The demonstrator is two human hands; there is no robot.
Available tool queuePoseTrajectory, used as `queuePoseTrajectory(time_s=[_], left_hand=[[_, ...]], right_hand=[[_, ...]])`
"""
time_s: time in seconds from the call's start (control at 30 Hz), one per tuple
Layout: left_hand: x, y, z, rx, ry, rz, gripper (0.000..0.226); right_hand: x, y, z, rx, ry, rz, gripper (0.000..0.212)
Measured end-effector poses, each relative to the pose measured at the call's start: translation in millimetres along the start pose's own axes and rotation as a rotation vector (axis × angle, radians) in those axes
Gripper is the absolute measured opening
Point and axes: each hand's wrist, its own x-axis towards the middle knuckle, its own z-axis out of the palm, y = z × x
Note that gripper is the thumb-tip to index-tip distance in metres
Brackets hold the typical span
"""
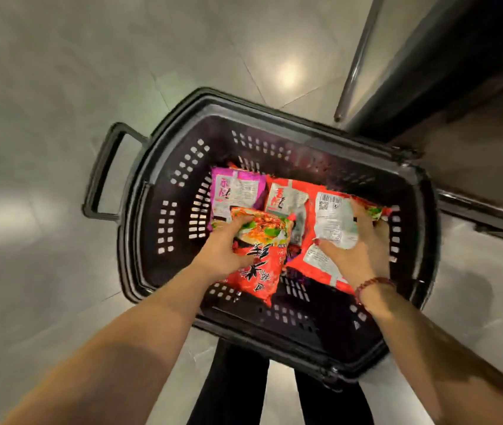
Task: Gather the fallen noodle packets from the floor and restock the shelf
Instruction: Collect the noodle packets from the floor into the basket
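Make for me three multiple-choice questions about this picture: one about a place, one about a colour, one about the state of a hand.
1. Where does the purple packet lie?
A. on the floor tiles
B. inside the black basket
C. on a shelf

2. Which colour is the bracelet on the right wrist?
A. blue
B. green
C. red

3. What does the left hand do?
A. grips a red packet
B. hangs empty
C. presses flat on the floor

Answers:
1 B, it lies on the basket's bottom at the far side.
2 C, red beads circle the wrist.
3 A, its fingers curl over the packet's top edge.
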Motion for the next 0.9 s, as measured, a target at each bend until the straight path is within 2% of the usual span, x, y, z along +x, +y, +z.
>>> queuePoseTrajectory(time_s=[0.17, 0.27, 0.37, 0.43, 0.47, 0.53, 0.6, 0.67, 0.73, 0.8, 0.9], left_hand=[[58.7, -56.2, 57.4, 0.031, -0.041, 0.0, 0.082], [77.5, -70.1, 80.0, 0.051, -0.07, 0.006, 0.094], [85.3, -72.0, 82.9, 0.123, -0.131, -0.011, 0.105], [82.1, -67.1, 81.3, 0.236, -0.166, -0.035, 0.104], [78.6, -62.0, 81.6, 0.368, -0.139, -0.033, 0.102], [70.8, -50.7, 84.3, 0.775, -0.023, 0.008, 0.099], [67.7, -43.7, 86.4, 0.991, 0.072, 0.069, 0.101], [73.4, -45.1, 85.9, 1.055, 0.079, 0.202, 0.106], [80.5, -52.9, 85.4, 1.088, 0.006, 0.352, 0.103], [86.3, -63.3, 89.2, 1.103, -0.11, 0.354, 0.093], [89.5, -73.9, 94.3, 1.101, -0.12, 0.325, 0.09]], right_hand=[[44.4, 44.3, 75.8, -0.061, 0.044, 0.049, 0.085], [60.0, 65.6, 99.5, -0.143, 0.053, 0.018, 0.08], [71.3, 81.5, 106.8, -0.375, 0.025, 0.039, 0.083], [70.8, 90.1, 106.8, -0.545, 0.011, 0.037, 0.083], [68.6, 95.2, 107.9, -0.578, 0.01, 0.009, 0.082], [62.6, 99.6, 109.7, -0.545, -0.013, -0.092, 0.081], [58.7, 99.6, 113.6, -0.51, -0.072, -0.178, 0.085], [59.4, 98.1, 117.4, -0.502, -0.164, -0.161, 0.097], [61.4, 100.8, 122.8, -0.505, -0.2, -0.145, 0.103], [62.0, 102.9, 126.1, -0.517, -0.236, -0.133, 0.103], [63.3, 104.0, 128.6, -0.499, -0.327, -0.064, 0.103]])
